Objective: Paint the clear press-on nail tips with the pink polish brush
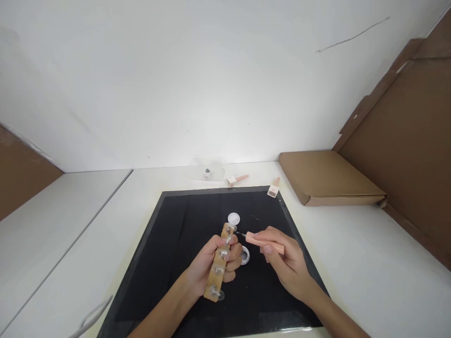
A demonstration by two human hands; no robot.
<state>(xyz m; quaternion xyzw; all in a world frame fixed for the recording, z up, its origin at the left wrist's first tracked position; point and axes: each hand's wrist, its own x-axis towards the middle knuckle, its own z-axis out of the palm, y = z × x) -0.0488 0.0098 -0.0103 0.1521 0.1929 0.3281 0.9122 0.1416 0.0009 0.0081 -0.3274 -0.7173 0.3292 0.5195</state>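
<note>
My left hand [201,265] is closed around a wooden nail-tip stand [213,279], a tan strip held tilted over the black mat. Several clear nail tips [217,270] sit along it. In my right hand [291,265] is a nail polish brush [254,239], gripped by its peach handle. Its thin dark tip points left and lies close to the stand's upper end; whether it touches the nail tip there I cannot tell. Just beyond the stand lies a round white lid [233,218]. A small round jar [245,256], partly hidden by my left fingers, rests between the hands.
The black mat [169,234] covers the middle of the white table [380,249]. Behind it are two polish bottles with peach caps [231,181] [273,190] and a clear plastic packet [207,173]. A flat cardboard box [331,173] stands back right. A white cable [94,315] lies front left.
</note>
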